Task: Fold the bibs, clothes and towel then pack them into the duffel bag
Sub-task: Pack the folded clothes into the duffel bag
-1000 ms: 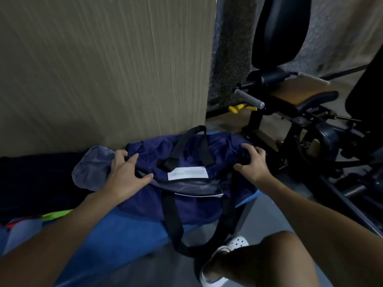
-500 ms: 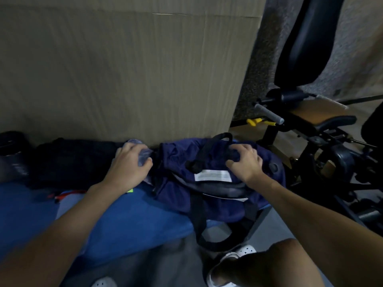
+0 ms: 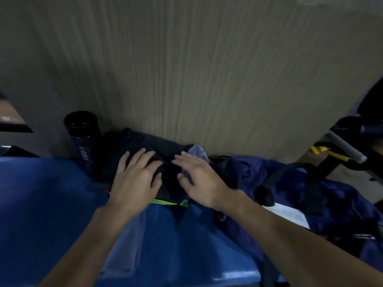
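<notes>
Both hands, left (image 3: 134,179) and right (image 3: 199,179), fingers spread flat, holding nothing, over dark clothes (image 3: 145,150) (navy duffel bag (image 3: 310,193) just right) on blue bench (image 3: 51,204).

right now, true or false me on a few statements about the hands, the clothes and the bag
1. Left hand and right hand are spread open over the dark clothes. True.
2. The duffel bag lies right of the hands. True.
3. The right hand grips the duffel bag. False: it holds nothing.
4. A bottle lies on its side. False: the black bottle stands upright.
</notes>
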The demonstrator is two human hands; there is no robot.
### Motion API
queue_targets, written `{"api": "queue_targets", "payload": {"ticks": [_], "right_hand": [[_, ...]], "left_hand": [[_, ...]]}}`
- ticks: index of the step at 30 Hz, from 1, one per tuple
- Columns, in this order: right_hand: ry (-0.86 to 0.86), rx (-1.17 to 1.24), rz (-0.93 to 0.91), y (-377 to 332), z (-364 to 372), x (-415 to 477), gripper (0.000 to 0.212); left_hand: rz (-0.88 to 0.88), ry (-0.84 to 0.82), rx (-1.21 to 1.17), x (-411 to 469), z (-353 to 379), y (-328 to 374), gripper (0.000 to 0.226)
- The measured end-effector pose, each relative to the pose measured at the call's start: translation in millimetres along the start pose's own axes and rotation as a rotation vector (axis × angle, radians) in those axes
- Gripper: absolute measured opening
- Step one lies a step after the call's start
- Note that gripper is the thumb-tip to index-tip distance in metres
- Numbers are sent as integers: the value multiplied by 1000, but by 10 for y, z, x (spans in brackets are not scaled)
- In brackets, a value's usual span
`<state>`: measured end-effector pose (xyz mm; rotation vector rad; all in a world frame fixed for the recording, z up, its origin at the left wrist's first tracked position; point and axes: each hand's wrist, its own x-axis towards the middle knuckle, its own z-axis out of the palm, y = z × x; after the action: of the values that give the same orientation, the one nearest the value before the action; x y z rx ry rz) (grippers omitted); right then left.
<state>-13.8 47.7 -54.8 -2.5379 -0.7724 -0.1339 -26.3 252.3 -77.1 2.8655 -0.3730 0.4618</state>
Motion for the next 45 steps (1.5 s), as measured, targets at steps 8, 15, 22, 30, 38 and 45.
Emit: {"api": "queue_targets", "payload": {"ticks": [8,15,22,30,38,45], "right_hand": [[43,-269,271,368,102,136,34],[124,211,533,338,203,299,48],[200,570,667,382,291,527,78],[214,336,707,417,337,693,76],[264,355,596,319,289,760,26],[238,686,597,220,140,702,31]], "left_hand": [[-14,51,76,139,-102,-138,50],[-30,-107,137,49,54,-252,72],[-30,-90,140,-5,93,-273,67],[-29,-68,128,-12,107,-267,65],[-37,-71,89,-21,80,-263,69],[-36,-61,121,-20,61,-245,66]]}}
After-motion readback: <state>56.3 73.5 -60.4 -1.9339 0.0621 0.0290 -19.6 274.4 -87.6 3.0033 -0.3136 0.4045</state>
